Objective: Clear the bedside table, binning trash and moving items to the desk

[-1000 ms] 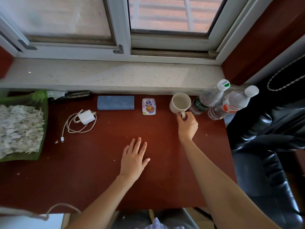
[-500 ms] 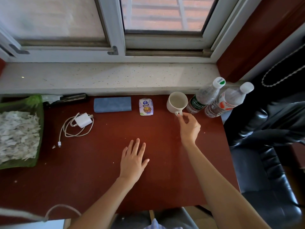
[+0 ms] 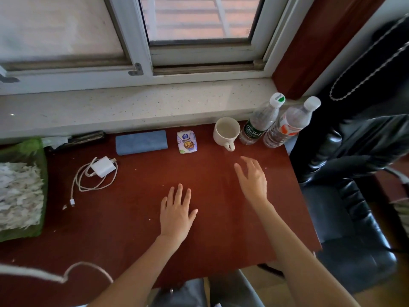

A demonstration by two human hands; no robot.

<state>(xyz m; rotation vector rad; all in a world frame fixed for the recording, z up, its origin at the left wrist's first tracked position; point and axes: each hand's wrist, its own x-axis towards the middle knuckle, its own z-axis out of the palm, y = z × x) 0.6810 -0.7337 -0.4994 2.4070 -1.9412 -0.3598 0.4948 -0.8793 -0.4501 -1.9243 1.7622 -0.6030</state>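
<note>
A white mug (image 3: 226, 132) stands upright at the back of the red-brown desk (image 3: 137, 218), handle toward me. Two plastic bottles, one green-labelled (image 3: 259, 122) and one orange-labelled (image 3: 287, 125), stand to its right. Left of the mug lie a small printed packet (image 3: 187, 142), a blue case (image 3: 141, 142) and a white charger with its coiled cable (image 3: 99, 171). My right hand (image 3: 252, 180) hovers with fingers spread, a short way in front of the mug, holding nothing. My left hand (image 3: 177, 211) rests flat on the desk.
A green tray of shredded white paper (image 3: 20, 191) sits at the left edge. A stone windowsill (image 3: 132, 105) runs behind the desk. A black leather chair (image 3: 354, 207) stands close on the right. A white cord (image 3: 66, 275) crosses the lower left.
My right hand let go of the mug's handle and drew back toward me, fingers now spread. The mug stays where it was set. My left hand has not moved.
</note>
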